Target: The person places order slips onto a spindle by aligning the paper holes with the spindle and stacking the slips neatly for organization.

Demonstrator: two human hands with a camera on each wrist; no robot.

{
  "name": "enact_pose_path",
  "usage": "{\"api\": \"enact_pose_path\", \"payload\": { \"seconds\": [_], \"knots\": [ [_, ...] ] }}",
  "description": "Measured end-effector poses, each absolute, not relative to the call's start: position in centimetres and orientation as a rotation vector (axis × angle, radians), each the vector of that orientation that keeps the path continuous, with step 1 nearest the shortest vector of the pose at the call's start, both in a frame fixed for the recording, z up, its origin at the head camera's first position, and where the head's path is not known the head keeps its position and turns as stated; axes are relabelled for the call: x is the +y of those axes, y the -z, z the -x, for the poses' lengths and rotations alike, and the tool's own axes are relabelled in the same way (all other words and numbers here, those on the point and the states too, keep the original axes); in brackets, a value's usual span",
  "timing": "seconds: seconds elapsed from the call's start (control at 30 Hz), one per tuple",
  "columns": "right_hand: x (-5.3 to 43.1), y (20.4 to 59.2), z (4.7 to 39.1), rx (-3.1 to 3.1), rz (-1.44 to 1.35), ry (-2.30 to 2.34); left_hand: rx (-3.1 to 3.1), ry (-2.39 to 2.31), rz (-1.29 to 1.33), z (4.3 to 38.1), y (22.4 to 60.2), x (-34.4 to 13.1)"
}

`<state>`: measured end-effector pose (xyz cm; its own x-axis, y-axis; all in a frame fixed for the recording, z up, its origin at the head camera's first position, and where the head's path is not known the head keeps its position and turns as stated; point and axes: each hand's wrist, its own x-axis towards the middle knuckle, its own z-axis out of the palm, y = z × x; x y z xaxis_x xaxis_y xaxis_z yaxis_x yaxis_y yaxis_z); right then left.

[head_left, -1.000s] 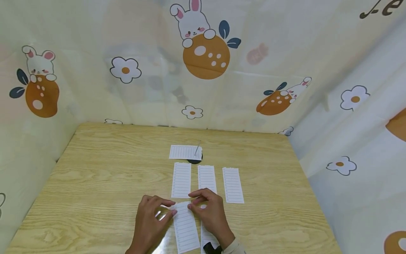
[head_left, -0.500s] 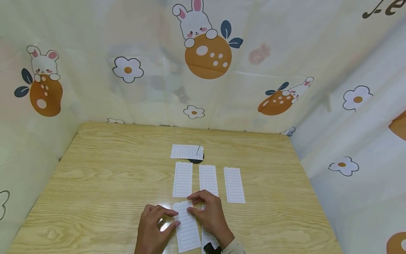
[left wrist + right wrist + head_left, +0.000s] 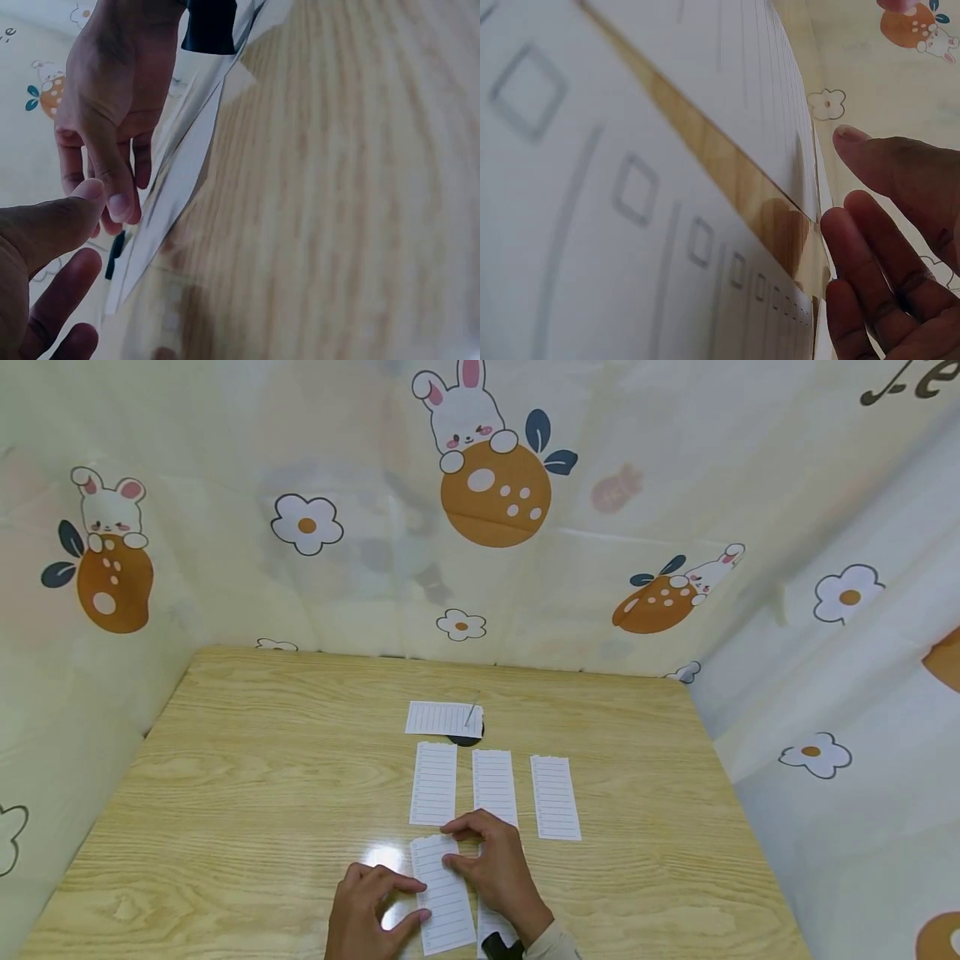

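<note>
A white lined checklist sheet (image 3: 442,906) lies on the table nearest the person, slightly slanted. My left hand (image 3: 367,912) is at its left edge, thumb and index fingertip apart and right at the paper. Over the upper right corner is my right hand (image 3: 495,872), thumb on the sheet and index finger by its top edge. Another lined sheet (image 3: 492,931) lies partly hidden under the right wrist. In the right wrist view, the right hand's fingers (image 3: 877,277) look relaxed beside a sheet with printed boxes (image 3: 532,94). The left thumb (image 3: 64,221) is extended in the left wrist view.
Three similar sheets stand in a row farther back: a left one (image 3: 433,785), a middle one (image 3: 493,781) and a right one (image 3: 555,797). Behind them, a sideways sheet (image 3: 438,718) overlaps a dark round base (image 3: 467,741) with a thin upright spike. A printed curtain (image 3: 360,585) surrounds the table.
My left hand has slid toward the person along the sheet's left edge, from its top corner to about its middle. The right hand has stayed near the top right corner.
</note>
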<state>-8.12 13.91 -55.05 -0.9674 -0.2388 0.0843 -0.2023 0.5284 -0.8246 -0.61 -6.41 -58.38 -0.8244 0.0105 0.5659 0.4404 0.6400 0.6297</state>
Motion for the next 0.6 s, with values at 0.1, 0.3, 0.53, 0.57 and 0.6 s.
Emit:
{"api": "enact_pose_path", "payload": {
  "seconds": [0.1,0.3,0.53,0.57,0.6],
  "knots": [
    [13.9,55.1,8.1,2.711,0.394,1.438,-2.33,1.068,0.377,0.5,58.6,-6.4],
    [14.0,55.3,8.1,2.696,0.425,1.441,-2.357,1.056,0.385,0.2,59.0,-6.0],
    [14.0,55.4,8.1,2.705,0.477,1.398,-2.403,1.006,0.364,-0.1,59.9,-5.7],
    [14.0,55.4,8.1,2.71,0.482,1.391,-2.406,0.998,0.366,-0.1,60.0,-5.7],
    [14.0,55.4,8.2,2.718,0.488,1.384,-2.409,0.998,0.365,-0.1,60.1,-5.6]
  ]
}}
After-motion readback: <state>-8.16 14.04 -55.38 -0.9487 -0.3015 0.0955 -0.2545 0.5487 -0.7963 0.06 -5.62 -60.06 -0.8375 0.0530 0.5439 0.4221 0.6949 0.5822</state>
